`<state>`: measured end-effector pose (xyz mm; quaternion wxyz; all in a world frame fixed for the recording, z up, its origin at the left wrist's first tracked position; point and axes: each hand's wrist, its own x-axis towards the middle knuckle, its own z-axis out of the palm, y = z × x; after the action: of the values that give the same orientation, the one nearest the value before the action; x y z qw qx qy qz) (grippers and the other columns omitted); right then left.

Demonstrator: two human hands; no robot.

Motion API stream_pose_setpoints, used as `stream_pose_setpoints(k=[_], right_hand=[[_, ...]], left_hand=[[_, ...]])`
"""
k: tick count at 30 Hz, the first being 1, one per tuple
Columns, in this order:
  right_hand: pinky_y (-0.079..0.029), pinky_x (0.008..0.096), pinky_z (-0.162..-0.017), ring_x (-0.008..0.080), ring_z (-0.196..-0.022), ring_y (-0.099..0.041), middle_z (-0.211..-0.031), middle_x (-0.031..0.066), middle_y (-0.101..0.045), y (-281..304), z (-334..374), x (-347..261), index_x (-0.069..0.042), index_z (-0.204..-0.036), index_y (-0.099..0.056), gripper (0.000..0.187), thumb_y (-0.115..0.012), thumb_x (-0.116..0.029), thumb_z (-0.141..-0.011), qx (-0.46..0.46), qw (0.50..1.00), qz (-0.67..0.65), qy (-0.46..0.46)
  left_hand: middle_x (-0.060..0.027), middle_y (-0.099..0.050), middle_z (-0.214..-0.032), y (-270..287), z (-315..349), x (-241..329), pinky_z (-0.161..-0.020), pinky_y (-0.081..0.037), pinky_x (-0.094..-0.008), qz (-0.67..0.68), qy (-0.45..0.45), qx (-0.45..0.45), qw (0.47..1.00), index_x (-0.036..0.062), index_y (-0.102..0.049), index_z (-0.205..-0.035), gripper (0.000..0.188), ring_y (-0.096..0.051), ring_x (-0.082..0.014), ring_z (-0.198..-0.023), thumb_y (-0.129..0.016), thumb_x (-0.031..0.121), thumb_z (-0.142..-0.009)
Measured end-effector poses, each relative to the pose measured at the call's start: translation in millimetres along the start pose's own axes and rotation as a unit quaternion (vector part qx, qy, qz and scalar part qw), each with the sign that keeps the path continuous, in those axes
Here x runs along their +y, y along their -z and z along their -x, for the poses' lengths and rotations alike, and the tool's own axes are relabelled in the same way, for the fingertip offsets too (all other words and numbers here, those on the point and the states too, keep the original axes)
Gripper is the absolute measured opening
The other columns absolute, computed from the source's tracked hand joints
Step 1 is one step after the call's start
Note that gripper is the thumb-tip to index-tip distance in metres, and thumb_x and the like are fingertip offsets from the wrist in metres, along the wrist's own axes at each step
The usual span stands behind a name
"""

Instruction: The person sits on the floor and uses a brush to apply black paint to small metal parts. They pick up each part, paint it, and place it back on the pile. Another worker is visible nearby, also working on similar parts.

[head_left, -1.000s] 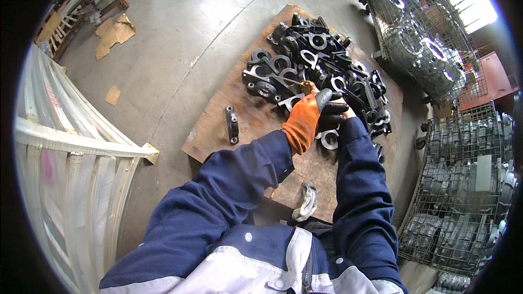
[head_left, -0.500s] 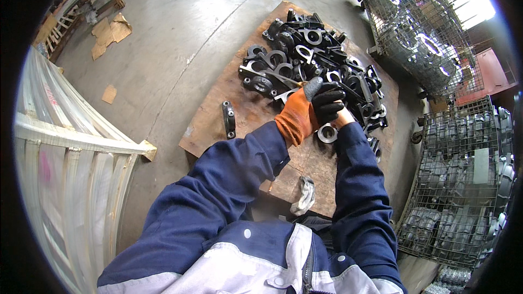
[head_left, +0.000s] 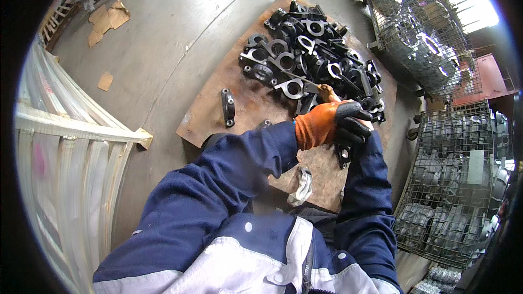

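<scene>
My left hand (head_left: 329,122), in an orange glove with dark palm and fingers, is closed around the right sleeve cuff (head_left: 366,130) at the wrist. Beyond it my right hand (head_left: 329,95) shows bare, pointing toward the pile; its fingers are small and partly hidden, so their hold is unclear. Black metal brackets (head_left: 285,61) with bright machined rings lie heaped on a brown wooden board (head_left: 210,106) just beyond both hands. One bracket, a silver-faced ring piece (head_left: 281,88), lies near my right hand. A separate black bracket (head_left: 227,108) rests on the left.
A crumpled grey-white glove or rag (head_left: 301,188) lies near the board's front edge. Wire cages (head_left: 444,177) of metal parts stand to the right. At left is a plastic-wrapped pale frame (head_left: 81,136). Torn cardboard (head_left: 109,20) lies on the floor.
Both hands have moved right and nearer to me. The left glove has slid from around the right hand to its cuff, and the bare right hand now shows.
</scene>
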<state>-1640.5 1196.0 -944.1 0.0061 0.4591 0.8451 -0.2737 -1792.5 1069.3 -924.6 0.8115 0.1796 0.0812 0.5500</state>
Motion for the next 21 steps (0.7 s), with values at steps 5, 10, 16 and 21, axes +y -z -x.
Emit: stream_pose_setpoints(k=[5, 10, 16, 21], right_hand=[[-0.051, 0.0399, -0.066, 0.0386, -0.073, -0.066, -0.076, 0.0257, -0.065, 1, 41, 1, 0.001, -0.091, -0.068, 0.054, -0.051, -0.05, -0.095, -0.041, 0.998, 0.041, -0.011], [-0.051, 0.0406, -0.066, 0.0398, -0.074, -0.066, -0.078, 0.0263, -0.065, -6, 58, 7, 0.002, -0.094, -0.068, 0.053, -0.052, -0.049, -0.095, -0.051, 0.998, 0.043, -0.006], [-0.052, 0.0415, -0.067, 0.0413, -0.076, -0.066, -0.08, 0.0269, -0.065, -8, 59, 1, 0.002, -0.097, -0.067, 0.052, -0.053, -0.048, -0.094, -0.087, 0.929, -0.359, 0.04], [-0.049, 0.0496, -0.077, 0.0437, -0.085, -0.065, -0.08, 0.0281, -0.065, 6, 68, 0, 0.003, -0.086, -0.07, 0.066, -0.043, -0.056, -0.096, -0.025, 0.987, 0.158, -0.028]], left_hand=[[-0.0178, -0.069, -0.102, -4, 5, 2, -0.075, -0.057, -0.0393, 0.003, -0.029, -0.059, 0.998, 0.0026, -0.059, -0.12, 0.04, -0.069, -0.0265, -0.087, -0.051, 0.036, -0.099], [-0.0162, -0.07, -0.1, -6, 8, 7, -0.072, -0.059, -0.0374, -0.369, -0.245, -0.122, 0.888, 0.0024, -0.062, -0.116, 0.037, -0.07, -0.0255, -0.089, -0.053, 0.033, -0.099], [-0.0161, -0.071, -0.1, -8, 18, -1, -0.068, -0.059, -0.0352, -0.273, -0.014, -0.158, 0.949, 0.0015, -0.062, -0.117, 0.037, -0.071, -0.0239, -0.083, -0.055, 0.033, -0.098], [-0.0115, -0.072, -0.096, -8, 21, -20, -0.07, -0.057, -0.0335, -0.295, 0.211, -0.135, 0.922, 0.0071, -0.068, -0.114, 0.039, -0.071, -0.0221, -0.081, -0.059, 0.04, -0.095]])
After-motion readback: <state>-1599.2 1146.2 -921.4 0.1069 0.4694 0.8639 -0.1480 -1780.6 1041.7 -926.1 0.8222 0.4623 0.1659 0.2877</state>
